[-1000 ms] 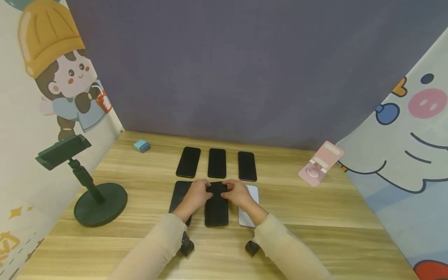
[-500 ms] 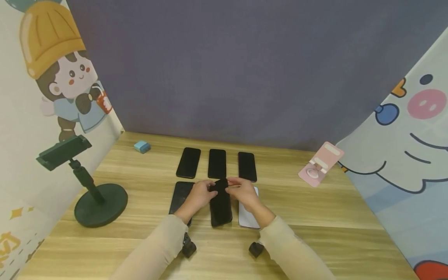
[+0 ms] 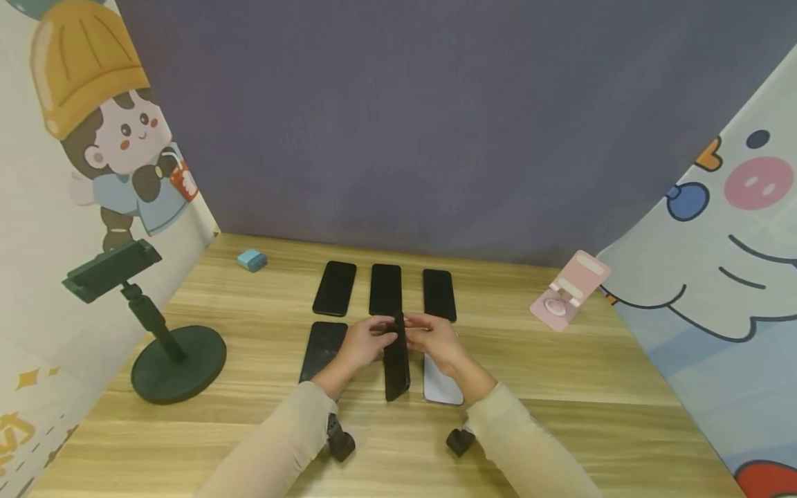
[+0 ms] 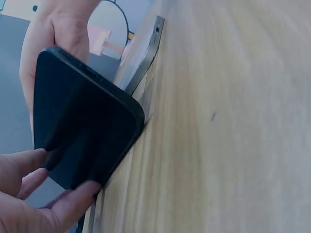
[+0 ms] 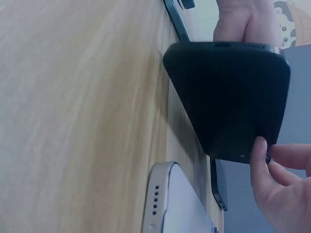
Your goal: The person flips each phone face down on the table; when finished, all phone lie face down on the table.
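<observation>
Between both hands a black smartphone (image 3: 396, 370) stands turned on its long edge, low over the wooden table. My left hand (image 3: 363, 343) holds its upper part from the left, with fingertips on the glossy face in the left wrist view. From the right, my right hand (image 3: 434, 340) grips the same end; in the right wrist view its fingers (image 5: 261, 150) are at the dark back beside a small lens. A second black phone (image 3: 322, 346) lies partly beneath my left forearm, and a white-faced phone (image 3: 442, 384) lies partly under my right hand.
Behind the hands three black phones, left (image 3: 335, 289), middle (image 3: 385, 287) and right (image 3: 439, 294), lie in a row. A dark green stand (image 3: 177, 363) is at left, with a small blue block (image 3: 252, 260) behind it. A pink folding stand (image 3: 569, 290) is at right.
The middle front phone, flat on the table a second ago, has been lifted, shifted slightly right and rotated onto its edge. Both hands moved a little right with it.
</observation>
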Demonstrator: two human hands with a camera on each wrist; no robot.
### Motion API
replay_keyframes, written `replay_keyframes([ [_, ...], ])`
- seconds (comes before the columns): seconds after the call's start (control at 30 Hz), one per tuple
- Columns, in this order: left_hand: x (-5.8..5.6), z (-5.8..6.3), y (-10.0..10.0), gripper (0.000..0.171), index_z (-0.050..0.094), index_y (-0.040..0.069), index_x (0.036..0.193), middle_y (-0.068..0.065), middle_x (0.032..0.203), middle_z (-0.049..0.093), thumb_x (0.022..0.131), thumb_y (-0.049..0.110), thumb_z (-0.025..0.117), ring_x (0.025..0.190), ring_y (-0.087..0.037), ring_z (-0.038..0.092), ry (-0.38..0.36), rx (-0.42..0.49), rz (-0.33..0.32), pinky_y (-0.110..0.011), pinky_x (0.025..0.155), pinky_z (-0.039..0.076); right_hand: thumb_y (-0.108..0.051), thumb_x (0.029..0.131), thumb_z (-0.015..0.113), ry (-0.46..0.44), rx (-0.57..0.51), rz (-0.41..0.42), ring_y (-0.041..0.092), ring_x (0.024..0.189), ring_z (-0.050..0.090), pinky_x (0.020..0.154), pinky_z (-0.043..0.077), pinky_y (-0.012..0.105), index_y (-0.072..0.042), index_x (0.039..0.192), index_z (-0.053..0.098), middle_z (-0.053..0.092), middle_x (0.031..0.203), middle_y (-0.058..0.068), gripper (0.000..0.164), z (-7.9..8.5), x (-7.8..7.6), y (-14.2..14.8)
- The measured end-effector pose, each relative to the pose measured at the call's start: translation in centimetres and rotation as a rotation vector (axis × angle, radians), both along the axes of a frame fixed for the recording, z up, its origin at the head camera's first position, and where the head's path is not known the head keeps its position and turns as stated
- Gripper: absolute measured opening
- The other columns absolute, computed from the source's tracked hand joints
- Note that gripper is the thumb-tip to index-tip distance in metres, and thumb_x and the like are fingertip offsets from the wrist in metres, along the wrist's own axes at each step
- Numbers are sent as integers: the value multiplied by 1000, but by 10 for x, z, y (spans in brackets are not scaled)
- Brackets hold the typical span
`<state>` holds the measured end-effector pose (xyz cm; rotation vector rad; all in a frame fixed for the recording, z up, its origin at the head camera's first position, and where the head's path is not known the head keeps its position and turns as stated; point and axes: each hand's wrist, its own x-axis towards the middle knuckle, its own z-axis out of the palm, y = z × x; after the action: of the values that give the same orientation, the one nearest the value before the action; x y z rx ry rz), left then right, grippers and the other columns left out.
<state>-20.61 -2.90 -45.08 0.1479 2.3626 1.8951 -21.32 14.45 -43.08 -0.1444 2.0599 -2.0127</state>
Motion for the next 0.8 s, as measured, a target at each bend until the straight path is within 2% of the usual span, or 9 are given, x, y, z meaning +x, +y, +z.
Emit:
replay_keyframes([
  [0.07,0,-1,1,36,60,-3,126,-27,121,59,92,5,67,89,-34,67,-24,87,5,-37,67,58,11,93,55,-6,1,5,21,90,66,82,55,32,11,135,49,55,120,27,43,1,0,-1],
  [0.17,1,-1,2,36,59,-4,128,-29,123,57,93,4,66,92,-38,66,-38,158,16,-42,71,57,9,94,55,-9,10,13,20,90,65,82,54,33,10,136,49,56,121,26,43,1,0,-2],
  [0.4,2,2,4,35,60,-4,127,-27,123,58,93,2,65,89,-36,68,-45,209,41,-42,72,57,8,94,55,-5,22,28,21,90,65,83,54,35,10,137,47,55,123,27,44,1,-2,-3],
  [0.6,2,3,4,40,56,-2,132,-21,123,60,95,9,64,100,-32,66,-11,178,50,-39,75,57,5,96,55,-3,43,91,26,98,64,88,52,42,10,140,42,50,132,28,46,-1,-4,-4],
  [0.7,2,5,2,42,54,-2,135,-20,121,61,96,9,64,104,-32,64,33,133,53,-36,76,57,3,97,55,-11,60,116,30,103,63,89,51,42,11,139,43,49,134,27,45,-5,-6,-6],
  [0.8,2,9,-1,39,57,-1,132,-18,116,64,95,8,64,101,-30,66,68,63,58,-34,73,57,3,96,56,-10,87,114,33,105,63,88,52,40,12,136,45,52,131,27,43,-9,-7,-8],
])
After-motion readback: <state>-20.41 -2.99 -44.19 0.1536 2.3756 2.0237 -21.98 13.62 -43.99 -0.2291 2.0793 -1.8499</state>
